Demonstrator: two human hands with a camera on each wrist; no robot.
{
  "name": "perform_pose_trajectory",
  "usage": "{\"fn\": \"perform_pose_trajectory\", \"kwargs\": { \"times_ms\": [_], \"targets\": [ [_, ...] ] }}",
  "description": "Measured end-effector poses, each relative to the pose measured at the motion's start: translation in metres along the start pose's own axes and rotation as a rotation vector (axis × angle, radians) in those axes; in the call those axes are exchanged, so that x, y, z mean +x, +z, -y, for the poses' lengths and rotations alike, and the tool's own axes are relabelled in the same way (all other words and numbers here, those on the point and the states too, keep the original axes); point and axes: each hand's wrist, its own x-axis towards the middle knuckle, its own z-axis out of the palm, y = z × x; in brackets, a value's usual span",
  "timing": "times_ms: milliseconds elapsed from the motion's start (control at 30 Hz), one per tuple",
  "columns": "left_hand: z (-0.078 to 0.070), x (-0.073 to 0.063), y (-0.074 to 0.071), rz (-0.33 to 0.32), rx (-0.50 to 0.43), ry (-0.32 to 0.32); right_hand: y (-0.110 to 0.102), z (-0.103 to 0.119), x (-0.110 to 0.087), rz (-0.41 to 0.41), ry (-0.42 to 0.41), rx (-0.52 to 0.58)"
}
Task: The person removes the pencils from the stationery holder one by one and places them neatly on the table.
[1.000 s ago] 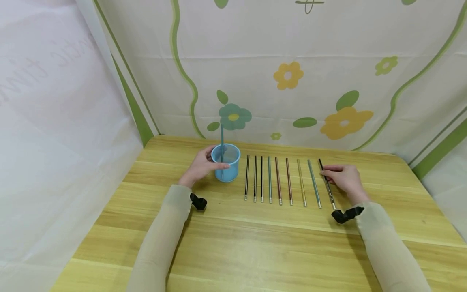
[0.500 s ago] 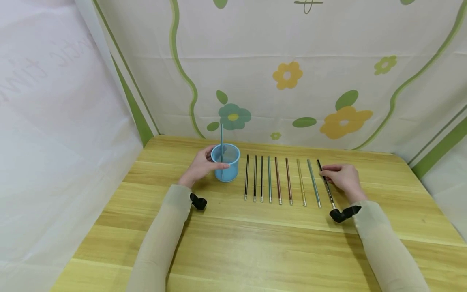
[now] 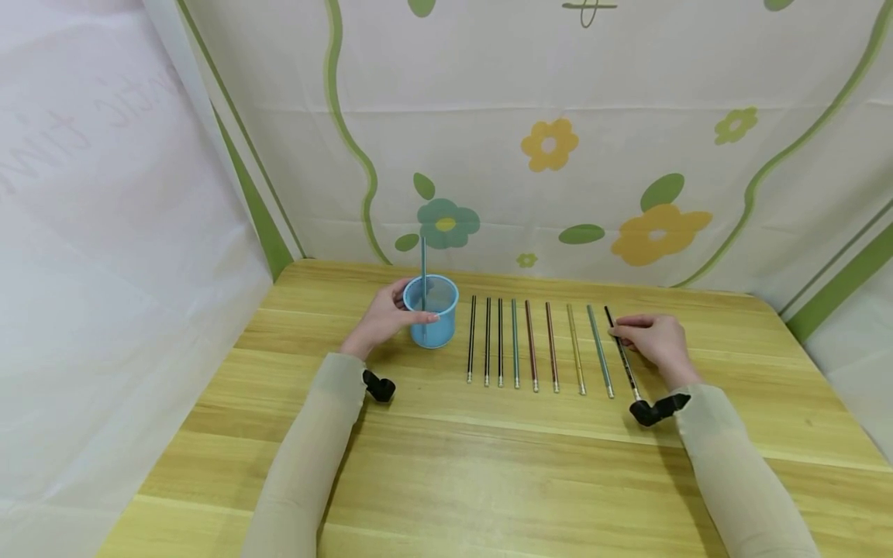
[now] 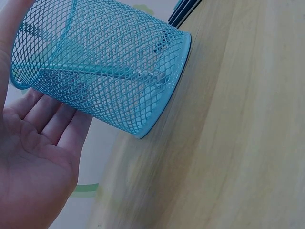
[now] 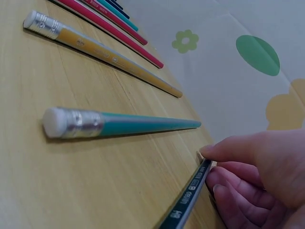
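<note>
My left hand (image 3: 382, 316) holds a light blue mesh pencil cup (image 3: 437, 332), thumb across its near side and the other fingers behind it. One teal pencil (image 3: 424, 260) stands in the cup, its lower part seen through the mesh (image 4: 109, 70). At the right end of a row of pencils, my right hand (image 3: 654, 341) pinches a black pencil (image 5: 188, 200) with printed lettering, between thumb and fingertips. The pencil slants low over the table with its eraser end towards me. Just left of it lies another teal pencil (image 5: 147, 122) with a white eraser.
Between cup and right hand, the row also has a yellow pencil (image 3: 576, 349), a pair of red pencils (image 3: 553, 346), a teal pencil (image 3: 515, 343) and several black pencils (image 3: 500, 343), eraser ends nearest me. A flowered cloth (image 3: 488, 155) hangs behind the wooden table (image 3: 488, 480).
My right hand has shifted slightly left with the black pencil, whose far tip now sits nearer the teal one. The left hand and cup stay in place.
</note>
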Motion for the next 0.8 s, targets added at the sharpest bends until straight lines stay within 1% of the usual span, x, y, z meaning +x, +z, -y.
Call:
{"fn": "perform_pose_trajectory", "kwargs": {
  "times_ms": [200,433,567,700,800],
  "targets": [
    [-0.001,0.000,0.001,-0.008,0.006,-0.002,-0.001,0.000,0.000,0.002,0.002,0.015],
    [0.000,-0.001,0.001,-0.016,-0.001,-0.007,-0.002,0.000,-0.002,0.029,0.012,0.135],
    [0.001,-0.001,0.001,-0.016,0.002,-0.004,-0.004,0.002,-0.005,0.045,0.026,0.185],
    [0.000,-0.001,0.001,-0.012,0.006,0.003,-0.006,0.010,-0.008,0.059,0.034,0.199],
    [-0.001,-0.001,0.001,-0.009,0.006,0.001,-0.006,0.019,-0.009,0.066,0.016,0.157]
  ]
}}
